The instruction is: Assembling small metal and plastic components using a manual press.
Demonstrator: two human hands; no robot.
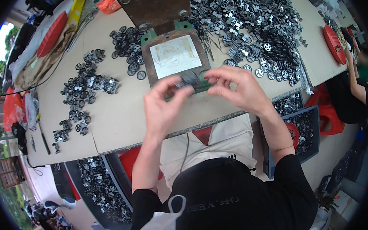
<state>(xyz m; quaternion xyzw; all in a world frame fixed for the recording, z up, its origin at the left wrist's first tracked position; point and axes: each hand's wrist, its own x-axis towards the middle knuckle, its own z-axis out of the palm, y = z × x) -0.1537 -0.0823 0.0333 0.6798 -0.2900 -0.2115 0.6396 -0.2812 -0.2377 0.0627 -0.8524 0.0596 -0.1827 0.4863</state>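
My left hand (162, 105) grips a small dark part (189, 80) between thumb and fingers; motion blurs it, so its kind is unclear. Across from it, my right hand (243, 88) has curled fingers close to the part's right side; anything between them is too small to make out. Both hands are over the front edge of a bench press (149, 60) with a green and rusty metal base. A pale, stained sheet (176, 54) covers its plate, and a brown metal block (154, 7) rises behind.
Small wheeled chassis (79, 89) are scattered at left. Black wheels (129, 44) lie beside the press; silver-spoked wheels (269, 67) and a large heap of dark parts (236, 12) lie at right. Bins of parts (104, 187) stand below the table. Another person's arm (352, 71) shows far right.
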